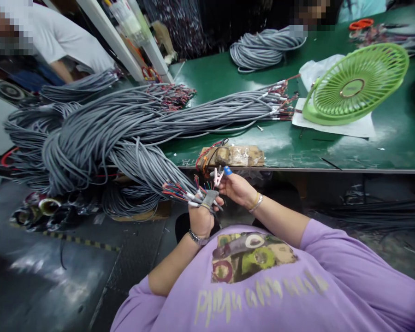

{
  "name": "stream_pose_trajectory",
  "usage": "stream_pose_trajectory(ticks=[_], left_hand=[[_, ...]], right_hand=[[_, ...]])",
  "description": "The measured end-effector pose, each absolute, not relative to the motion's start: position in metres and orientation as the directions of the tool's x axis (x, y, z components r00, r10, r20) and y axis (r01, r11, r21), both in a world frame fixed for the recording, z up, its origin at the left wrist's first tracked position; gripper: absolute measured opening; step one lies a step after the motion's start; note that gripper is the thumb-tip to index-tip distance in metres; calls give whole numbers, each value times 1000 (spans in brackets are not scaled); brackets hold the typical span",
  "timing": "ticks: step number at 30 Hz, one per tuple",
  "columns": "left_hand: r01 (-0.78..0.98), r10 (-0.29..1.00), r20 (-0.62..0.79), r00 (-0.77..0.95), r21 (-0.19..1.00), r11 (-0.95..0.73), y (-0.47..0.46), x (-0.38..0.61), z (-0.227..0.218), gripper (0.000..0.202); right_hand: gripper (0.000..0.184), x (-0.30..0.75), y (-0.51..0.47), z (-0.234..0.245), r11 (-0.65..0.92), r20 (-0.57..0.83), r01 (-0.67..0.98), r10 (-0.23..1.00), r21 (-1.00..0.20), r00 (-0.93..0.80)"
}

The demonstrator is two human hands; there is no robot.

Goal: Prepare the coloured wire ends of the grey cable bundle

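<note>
My left hand (201, 220) is closed around the ends of several grey cables (159, 166), with a grey wrap (209, 199) across its fingers. Thin coloured wires (180, 190) fan out of the stripped cable ends beside it, red, blue, green and black among them. Just to the right, my right hand (240, 188) is closed in a pinch, a blue cover on one fingertip. A pale pink clip (217, 177), shaped like a clothes peg, is at its fingertips, close above the cable ends. The exact grip on the clip is partly hidden.
A large heap of grey cables (90, 124) lies over the green table (332, 152) and hangs off its front edge. A wooden block (244, 156) with tape sits at that edge. Farther back are a green fan (358, 87) and a cable coil (263, 48). A co-worker's sleeve (69, 37) shows at left.
</note>
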State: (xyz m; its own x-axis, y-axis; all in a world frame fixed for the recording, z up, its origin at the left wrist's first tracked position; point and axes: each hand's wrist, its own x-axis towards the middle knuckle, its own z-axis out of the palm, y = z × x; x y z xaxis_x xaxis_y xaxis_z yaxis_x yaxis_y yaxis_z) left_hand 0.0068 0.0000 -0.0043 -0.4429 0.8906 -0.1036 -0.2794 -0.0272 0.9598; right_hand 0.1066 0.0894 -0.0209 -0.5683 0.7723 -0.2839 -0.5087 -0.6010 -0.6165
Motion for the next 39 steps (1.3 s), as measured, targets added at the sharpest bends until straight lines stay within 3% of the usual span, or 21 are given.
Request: stream_pose_trajectory(ticks=[4, 9, 18, 24, 31, 39], left_hand=[[-269, 887, -102, -451, 963, -26, 5, 8, -7, 17], [-263, 878, -114, -465, 965, -14, 6, 9, -9, 18], [-242, 875, -104, -474, 970, -16, 6, 9, -6, 23], [-258, 876, -118, -467, 966, -7, 6, 10, -7, 23], [-217, 879, -117, -462, 976, 16, 6, 9, -13, 22], [-222, 881, -116, -459, 975, 13, 2, 5, -13, 23]], right_hand=[[49, 102, 90, -27, -530, -219, -511, 807, -676, -548], [57, 98, 91, -24, -619, -219, -472, 722, -627, -656], [57, 91, 94, -34, -525, -265, -514, 827, -678, -495], [57, 92, 93, -23, -631, -286, -511, 749, -583, -598], [51, 87, 92, -16, -620, -317, -563, 776, -546, -546], [56, 99, 92, -20, -717, -340, -576, 695, -393, -633]])
